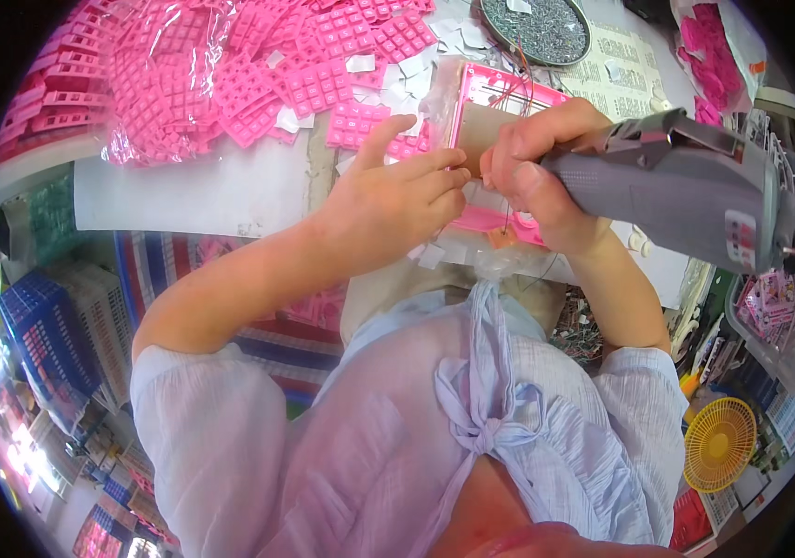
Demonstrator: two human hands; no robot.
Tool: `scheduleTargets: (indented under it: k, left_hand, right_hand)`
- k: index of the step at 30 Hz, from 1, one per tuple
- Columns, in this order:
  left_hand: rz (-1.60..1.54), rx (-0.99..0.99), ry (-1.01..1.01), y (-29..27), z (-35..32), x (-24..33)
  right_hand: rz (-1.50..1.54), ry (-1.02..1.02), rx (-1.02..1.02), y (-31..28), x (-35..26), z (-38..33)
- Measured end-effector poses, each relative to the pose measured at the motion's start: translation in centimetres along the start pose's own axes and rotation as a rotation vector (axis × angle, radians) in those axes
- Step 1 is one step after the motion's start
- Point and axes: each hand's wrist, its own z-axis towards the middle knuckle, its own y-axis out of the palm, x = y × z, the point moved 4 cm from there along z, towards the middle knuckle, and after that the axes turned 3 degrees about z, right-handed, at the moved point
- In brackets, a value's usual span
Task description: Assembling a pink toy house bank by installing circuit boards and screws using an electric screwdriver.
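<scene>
My right hand (551,163) is wrapped round the lower part of a grey electric screwdriver (676,191). The tool's thick end rises toward the view, and its tip is hidden behind my fingers. Under both hands lies a pink plastic casing (461,107) with thin red and dark wires (520,86) inside and a brown-grey panel (479,130). My left hand (407,191) rests at the casing's left edge, thumb stretched away and fingers slightly bent, fingertips close to my right hand. Whether a screw sits between them cannot be made out.
Pink keypad pieces (318,88) pile up at the back left, partly under clear plastic. A round tray (555,33) of small metal screws stands behind the casing. White paper scraps (458,37) lie between. At right are a bag of pink parts (709,56) and a yellow basket (720,445).
</scene>
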Motion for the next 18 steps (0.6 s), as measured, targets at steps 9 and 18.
scheduleTargets:
  k: [9, 18]
  left_hand:
    - [-0.259, 0.132, -0.126, 0.9, 0.5, -1.1]
    - [-0.277, 0.357, -0.261, 1.1, 0.8, -0.2]
  right_hand:
    - [0.062, 0.043, -0.012, -0.1, 0.5, -0.1]
    - [0.542, -0.147, 0.008, -0.1, -3.6, 2.3]
